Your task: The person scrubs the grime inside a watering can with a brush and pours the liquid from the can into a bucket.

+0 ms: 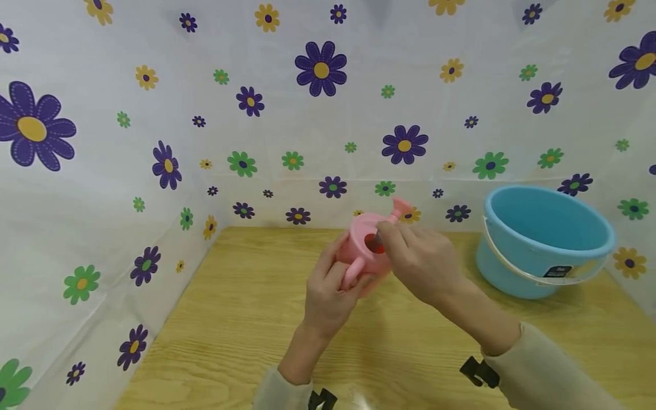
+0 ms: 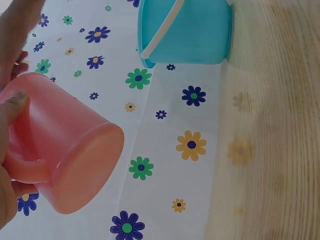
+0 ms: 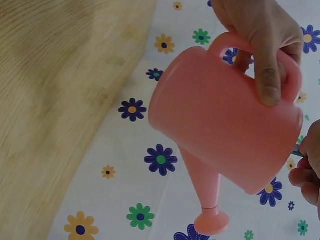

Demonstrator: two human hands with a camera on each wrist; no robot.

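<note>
A pink watering can point(image 1: 365, 256) is held up above the wooden table, tilted, its spout and rose point(image 1: 401, 208) toward the back. My left hand point(image 1: 328, 293) grips it by the looped handle point(image 1: 352, 272), the thumb lying against the body in the right wrist view. At the can's top opening, my right hand point(image 1: 424, 263) pinches a thin dark grey stick-like thing point(image 3: 297, 150) that reaches inside. Its far end is hidden in the can, so its kind does not show. Red shows within the opening.
A light blue bucket point(image 1: 543, 267) with a white handle point(image 1: 512, 267) stands at the right rear of the wooden table point(image 1: 246, 330). White sheeting point(image 1: 292, 125) printed with flowers rises behind the table and along both sides.
</note>
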